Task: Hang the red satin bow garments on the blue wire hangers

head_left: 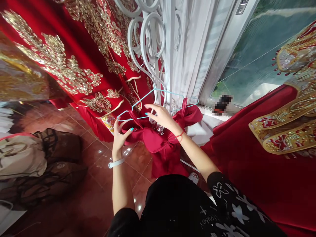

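Note:
A red dress (161, 143) with a gathered bodice and thin shoulder straps hangs from a light blue wire hanger (145, 94). The hanger's hook reaches up to a white scrollwork metal stand (153, 36). At the hanger's left end, my left hand (120, 135) grips the dress's draped sleeve, thumb in front and fingers behind. My right hand (160, 117) lies over the middle of the hanger, its thumb and forefinger apart and pointing toward the left strap (135, 118). Whether my right fingertips touch the hanger is unclear.
Red garments with gold sequin work (74, 75) hang close on the left. Several bags (22, 154) sit on the tiled floor (98, 164). To the right stand a glass door (247, 59) and another red garment with beaded gold trim (276, 128). White curtain (190, 49) hangs behind the stand.

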A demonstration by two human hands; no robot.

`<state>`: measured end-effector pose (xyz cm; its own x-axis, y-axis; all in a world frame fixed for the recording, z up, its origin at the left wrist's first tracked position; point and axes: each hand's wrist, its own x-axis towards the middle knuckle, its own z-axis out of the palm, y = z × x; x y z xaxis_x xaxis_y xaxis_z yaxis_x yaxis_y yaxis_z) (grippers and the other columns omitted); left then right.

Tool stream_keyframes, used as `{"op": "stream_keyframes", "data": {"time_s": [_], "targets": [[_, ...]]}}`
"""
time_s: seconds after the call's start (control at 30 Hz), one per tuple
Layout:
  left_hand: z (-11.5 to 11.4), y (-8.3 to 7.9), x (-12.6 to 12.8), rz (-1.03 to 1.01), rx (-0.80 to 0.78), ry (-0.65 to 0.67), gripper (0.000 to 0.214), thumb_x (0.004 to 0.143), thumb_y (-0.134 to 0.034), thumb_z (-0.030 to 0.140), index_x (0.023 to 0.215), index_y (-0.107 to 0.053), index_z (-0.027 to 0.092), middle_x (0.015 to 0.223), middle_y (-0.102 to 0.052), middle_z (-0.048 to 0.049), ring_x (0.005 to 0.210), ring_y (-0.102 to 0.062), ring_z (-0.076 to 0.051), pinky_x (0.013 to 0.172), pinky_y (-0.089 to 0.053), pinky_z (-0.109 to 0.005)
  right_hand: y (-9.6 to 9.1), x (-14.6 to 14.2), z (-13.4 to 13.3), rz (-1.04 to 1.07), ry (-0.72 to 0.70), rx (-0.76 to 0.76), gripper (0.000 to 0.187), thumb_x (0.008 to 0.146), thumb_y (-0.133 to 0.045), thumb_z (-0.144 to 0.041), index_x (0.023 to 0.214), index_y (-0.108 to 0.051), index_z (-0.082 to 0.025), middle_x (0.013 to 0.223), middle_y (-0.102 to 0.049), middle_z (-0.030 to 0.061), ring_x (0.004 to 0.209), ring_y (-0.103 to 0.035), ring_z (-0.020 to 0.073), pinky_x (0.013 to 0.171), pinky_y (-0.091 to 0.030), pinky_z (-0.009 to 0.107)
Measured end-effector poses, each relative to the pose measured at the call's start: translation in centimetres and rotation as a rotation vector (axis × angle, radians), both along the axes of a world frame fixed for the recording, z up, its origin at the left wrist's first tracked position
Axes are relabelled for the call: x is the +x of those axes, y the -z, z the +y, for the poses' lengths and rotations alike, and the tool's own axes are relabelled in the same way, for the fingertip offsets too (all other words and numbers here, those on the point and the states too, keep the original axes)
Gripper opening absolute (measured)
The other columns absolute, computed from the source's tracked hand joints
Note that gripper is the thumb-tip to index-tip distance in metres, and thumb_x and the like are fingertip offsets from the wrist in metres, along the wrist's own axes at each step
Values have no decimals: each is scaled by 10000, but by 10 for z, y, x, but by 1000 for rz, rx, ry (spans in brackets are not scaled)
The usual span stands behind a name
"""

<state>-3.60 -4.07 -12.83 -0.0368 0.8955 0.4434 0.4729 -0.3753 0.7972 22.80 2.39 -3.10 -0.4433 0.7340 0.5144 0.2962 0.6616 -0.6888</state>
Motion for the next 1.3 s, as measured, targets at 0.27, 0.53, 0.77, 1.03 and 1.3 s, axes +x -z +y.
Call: {"op": "stream_keyframes", "data": {"time_s": [0.27,0.53,0.77,1.03,1.3], "targets": [[2,-3,-10,0,110,-236,850,887,-681,723,1541,-480,219,1517,-593,-147,1410,-580,-389,1135,-515,-576,15,-65,18,-271,-28,-205,206,1007,-680,-385,932,-777,-219,949,-792,30,948,-720,211,764,-421,275],[38,-98,-25,266,35,18,857,786,-791,697,1477,-588,233,1381,-707,-144,1232,-693,-330,1123,-544,-503,16,-57,16,-222,-74,-265,235,965,-721,-369,794,-744,-208,893,-794,6,935,-730,201,726,-378,261],[62,-116,29,555,-29,117,812,915,-675,639,1575,-507,198,1057,-781,-91,912,-725,-291,1076,-529,-498,13,-55,25,-320,-51,-234,205,933,-583,-131,816,-727,-217,864,-767,39,923,-741,254,836,-510,320],[45,-109,44,591,31,8,622,1041,-426,604,1471,-586,183,1180,-775,-116,1084,-728,-307,1034,-541,-441,14,15,-18,309,-88,-283,224,949,-559,-358,1051,-758,-341,1172,-787,-15,1176,-732,203,1045,-603,385],[37,-97,57,564,264,-170,514,1068,-367,463,1430,-576,164,1322,-680,-138,1225,-652,-298,1094,-527,-494,52,163,-8,293,993,-166,435,757,-712,-369,1142,-713,-168,721,-641,-23,753,-632,190,840,-525,350]]}}
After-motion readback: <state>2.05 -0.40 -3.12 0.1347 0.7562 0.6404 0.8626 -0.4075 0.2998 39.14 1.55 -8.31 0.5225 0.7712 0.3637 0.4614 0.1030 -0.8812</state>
